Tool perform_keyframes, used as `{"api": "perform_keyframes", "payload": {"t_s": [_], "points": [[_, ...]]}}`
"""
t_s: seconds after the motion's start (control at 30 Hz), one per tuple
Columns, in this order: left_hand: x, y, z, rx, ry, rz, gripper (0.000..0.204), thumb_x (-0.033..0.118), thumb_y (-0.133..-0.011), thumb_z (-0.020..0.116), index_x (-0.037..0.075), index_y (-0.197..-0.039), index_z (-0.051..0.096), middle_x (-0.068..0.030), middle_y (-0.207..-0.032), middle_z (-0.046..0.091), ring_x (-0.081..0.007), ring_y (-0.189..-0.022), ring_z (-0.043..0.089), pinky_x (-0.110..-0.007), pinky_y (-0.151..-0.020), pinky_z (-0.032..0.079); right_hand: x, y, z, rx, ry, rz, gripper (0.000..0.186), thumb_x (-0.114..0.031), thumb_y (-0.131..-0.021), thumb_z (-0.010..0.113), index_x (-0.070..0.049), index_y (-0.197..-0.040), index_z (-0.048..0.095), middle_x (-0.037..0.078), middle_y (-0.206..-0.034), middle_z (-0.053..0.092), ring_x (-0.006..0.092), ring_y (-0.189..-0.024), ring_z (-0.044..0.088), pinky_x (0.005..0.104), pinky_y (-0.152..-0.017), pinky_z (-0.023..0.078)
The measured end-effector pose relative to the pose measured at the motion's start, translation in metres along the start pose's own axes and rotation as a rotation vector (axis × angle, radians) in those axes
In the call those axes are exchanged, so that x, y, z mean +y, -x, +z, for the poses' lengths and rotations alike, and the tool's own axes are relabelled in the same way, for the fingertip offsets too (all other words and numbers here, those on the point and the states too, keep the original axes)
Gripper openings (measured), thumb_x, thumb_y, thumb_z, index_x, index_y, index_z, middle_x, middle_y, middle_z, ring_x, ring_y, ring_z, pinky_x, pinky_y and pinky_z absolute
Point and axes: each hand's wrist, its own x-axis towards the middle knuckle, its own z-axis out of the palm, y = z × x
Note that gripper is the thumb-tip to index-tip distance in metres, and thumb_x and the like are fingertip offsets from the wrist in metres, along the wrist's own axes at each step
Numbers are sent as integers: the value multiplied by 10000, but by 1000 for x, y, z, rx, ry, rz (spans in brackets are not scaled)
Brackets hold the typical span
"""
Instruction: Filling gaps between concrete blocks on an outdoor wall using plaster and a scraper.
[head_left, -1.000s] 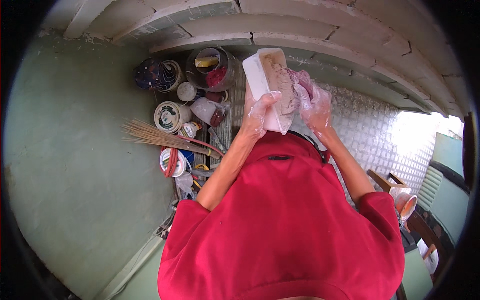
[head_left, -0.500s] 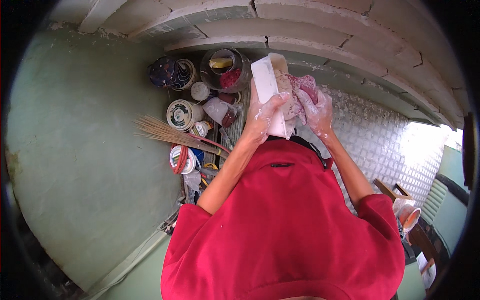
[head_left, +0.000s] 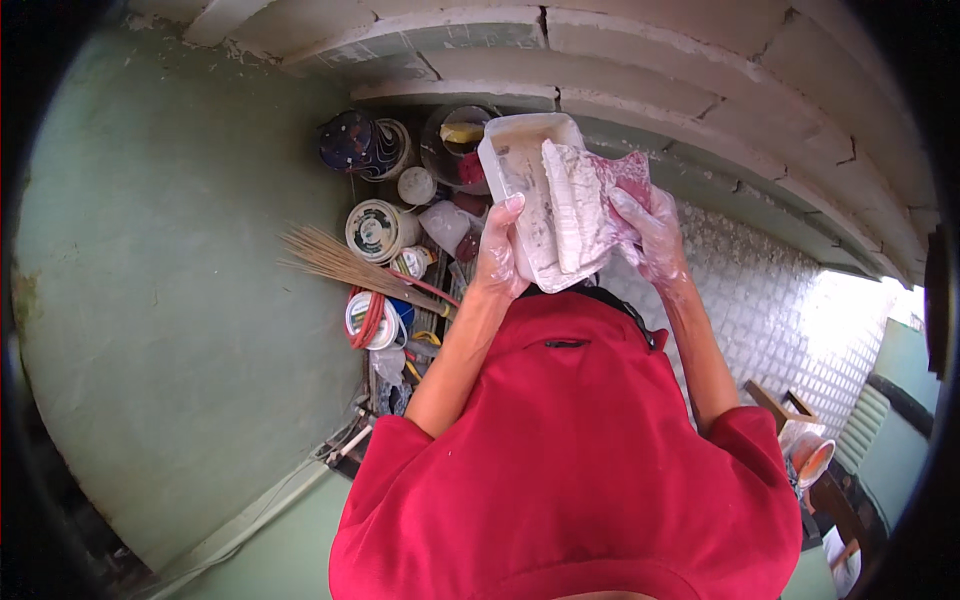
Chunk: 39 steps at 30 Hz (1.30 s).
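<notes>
Head view, left hand (head_left: 500, 248): clamped on the white tray (head_left: 521, 190), thumb over its left edge toward the lower corner, fingers mostly hidden.
Right hand (head_left: 655, 235): closed on a paste-smeared reddish pad (head_left: 630, 172) — material unclear — that lies across the tray's right edge.
Paste (head_left: 568, 205): thick and pale, in a long ridge along the pad's left side, over the tray's right half.
Tray: held just beyond the red shirt (head_left: 560, 450); its left half bears only a thin smear.
Plank bench (head_left: 471, 268): a clear bin (head_left: 440, 150) toward its far end, a lidded tub (head_left: 378, 230) along its left edge, and a twig broom (head_left: 335, 258) lying past that edge.
Room: green wall (head_left: 180, 280) at left, whitish patterned floor (head_left: 730, 270) at right, bright at its far side.
Since half a second ago: the tray has turned — its inside now faces up where its outer left wall showed — and the pad has lifted the paste into view.
</notes>
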Motion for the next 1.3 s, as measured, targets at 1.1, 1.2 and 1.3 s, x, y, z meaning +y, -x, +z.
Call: {"api": "perform_keyframes", "payload": {"t_s": [1.1, 1.2, 1.3], "points": [[175, 21, -10, -17, 183, 287, 637, 468, -931, 425, 57, -1414, 368, -144, -1394, 477, -315, -1239, 508, -481, -1066, 388, -53, -33, 206, -351, -199, 92, 359, -137, -912, 600, -9, -1237, 514, 69, -1078, 645, 159, -916, 662, 321, -757, 573], [200, 28, -21, -25, 209, 349, 600, 447, -946, 431, 57, -1400, 391, -132, -1378, 496, -309, -1229, 514, -477, -1057, 392, -56, -43, 228, -390, -196, 14, 328, -83, -901, 588, -7, -1213, 523, 67, -1038, 648, 151, -853, 666, 290, -706, 576], [218, 27, -30, 18, 209, 436, 627, 474, -930, 449, 61, -1399, 399, -128, -1374, 500, -307, -1233, 510, -474, -1058, 384, -66, -48, 260, -468, -239, 61, 400, -35, -866, 596, 8, -1249, 488, 66, -1056, 642, 149, -910, 655, 318, -793, 559]]}}
